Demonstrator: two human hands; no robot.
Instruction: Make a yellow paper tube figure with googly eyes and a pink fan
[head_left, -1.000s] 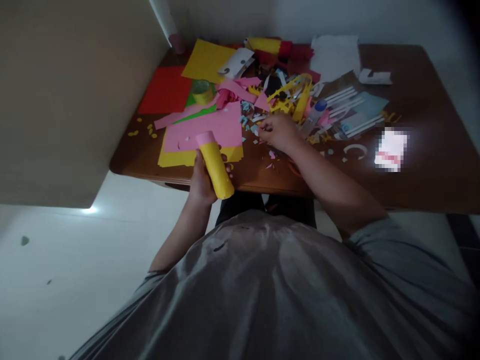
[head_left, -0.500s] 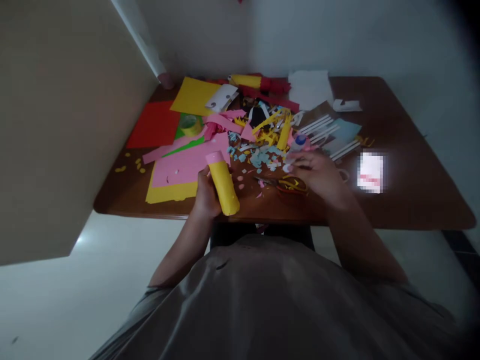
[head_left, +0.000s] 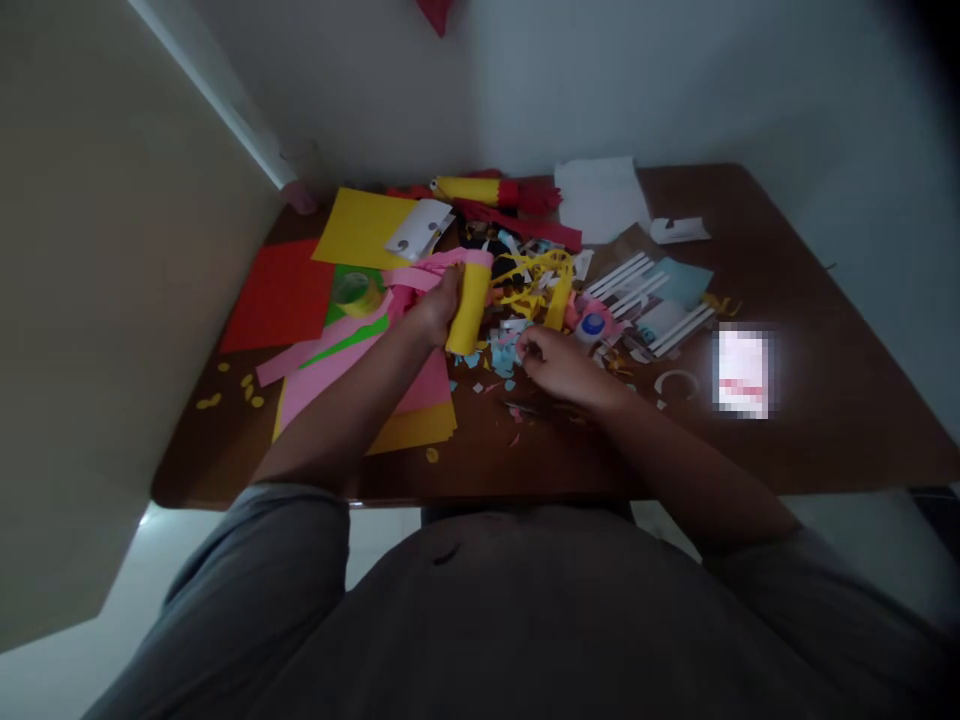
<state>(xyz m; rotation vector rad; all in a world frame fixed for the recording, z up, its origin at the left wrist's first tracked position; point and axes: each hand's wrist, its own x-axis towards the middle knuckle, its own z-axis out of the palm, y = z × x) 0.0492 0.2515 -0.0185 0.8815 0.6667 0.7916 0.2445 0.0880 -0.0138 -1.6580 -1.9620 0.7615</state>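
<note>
My left hand [head_left: 442,305] is wrapped round a yellow paper tube [head_left: 471,305] with a pink band at its upper end. The tube leans slightly over the paper scraps. To its right, my right hand [head_left: 559,365] has its fingers curled together above light-blue paper scraps [head_left: 501,352]; whatever may be between the fingertips is hidden. A bottle with a blue cap [head_left: 591,327] lies just beyond the right hand. Scissors [head_left: 529,408] rest below that hand, partly covered by the wrist and in shadow.
Yellow [head_left: 364,228], red [head_left: 281,292] and pink paper sheets [head_left: 424,385] cover the table's left side. Another yellow and red paper tube [head_left: 472,190] lies at the back. White strips [head_left: 626,285], a white ring [head_left: 675,384] and a bright blurred phone-like object [head_left: 742,372] are on the right.
My left hand has carried the yellow tube forward and stood it more upright. My right hand has moved left, away from the bottle, to the blue scraps. The view has shifted.
</note>
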